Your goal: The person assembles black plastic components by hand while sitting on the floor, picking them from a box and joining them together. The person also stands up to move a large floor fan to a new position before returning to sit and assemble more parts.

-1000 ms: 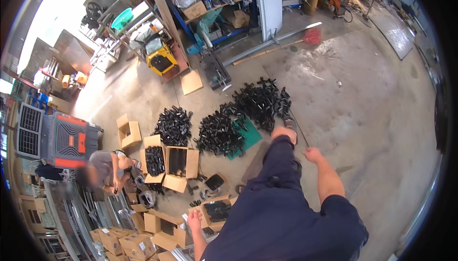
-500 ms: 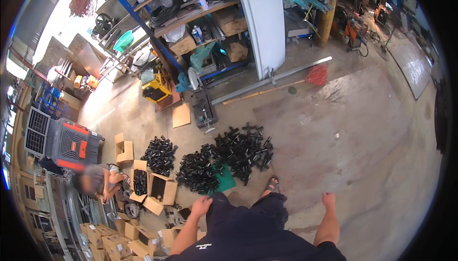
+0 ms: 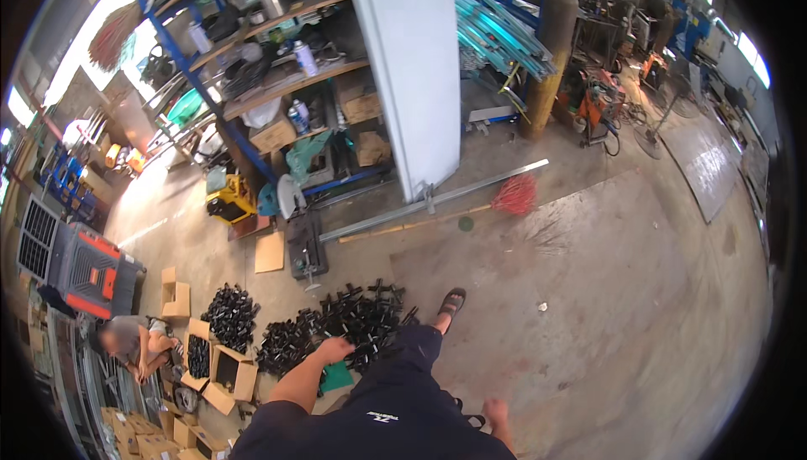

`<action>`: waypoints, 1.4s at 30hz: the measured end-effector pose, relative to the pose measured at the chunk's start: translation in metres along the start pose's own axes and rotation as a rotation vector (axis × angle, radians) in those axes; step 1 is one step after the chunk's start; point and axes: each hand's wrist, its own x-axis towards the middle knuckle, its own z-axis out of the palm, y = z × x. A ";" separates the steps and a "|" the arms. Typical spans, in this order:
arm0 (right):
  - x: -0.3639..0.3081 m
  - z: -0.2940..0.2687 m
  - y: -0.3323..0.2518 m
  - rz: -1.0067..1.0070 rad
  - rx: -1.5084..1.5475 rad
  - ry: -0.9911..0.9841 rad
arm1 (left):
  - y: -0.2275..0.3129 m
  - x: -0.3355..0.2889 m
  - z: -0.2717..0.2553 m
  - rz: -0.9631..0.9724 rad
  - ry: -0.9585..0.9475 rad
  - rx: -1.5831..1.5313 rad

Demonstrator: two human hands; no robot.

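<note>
I am standing on the concrete floor, one sandalled foot [image 3: 452,302] ahead. My left hand [image 3: 335,349] swings out in front of my body, its fingers curled, with no held thing visible. From this view it overlaps the heap of black fittings [image 3: 361,313], but I cannot see it touch them. My right hand [image 3: 496,414] hangs low at my right side, beside my dark shorts. Its fingers are blurred, and nothing shows in it. Under the heap's near edge lies a green sheet [image 3: 336,377].
Cardboard boxes [image 3: 234,373] stand left of the heaps, where another person [image 3: 139,346] crouches. Ahead are a blue-framed shelf [image 3: 227,111], a tall pale panel [image 3: 412,73] and a long metal bar [image 3: 437,201] on the floor. A red broom head [image 3: 514,194] lies near its end.
My view has shifted to the right as I step forward. The heaps and boxes now sit further left. My left hand has swung forward, and my right hand has dropped back toward my side.
</note>
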 end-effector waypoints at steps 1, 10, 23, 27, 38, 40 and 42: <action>-0.005 0.017 0.030 -0.098 0.040 0.022 | -0.022 0.026 0.009 0.045 -0.178 0.219; -0.008 -0.119 0.205 0.364 -0.250 -0.127 | 0.130 0.283 -0.006 0.071 -0.521 0.265; 0.264 -0.298 -0.018 0.488 0.721 0.401 | 0.741 0.542 -0.229 0.665 0.059 -0.221; 0.313 -0.310 0.076 0.690 0.593 0.111 | 0.809 0.575 -0.174 0.690 -0.057 -0.029; 0.544 -0.766 0.118 0.476 1.044 0.724 | 0.773 0.656 -0.135 0.157 -0.371 0.475; 0.585 -0.823 0.125 0.395 1.007 0.801 | 0.849 0.674 -0.134 0.004 -0.344 0.297; 0.634 -0.856 0.119 0.271 0.789 0.748 | 0.922 0.702 -0.142 -0.057 -0.267 0.138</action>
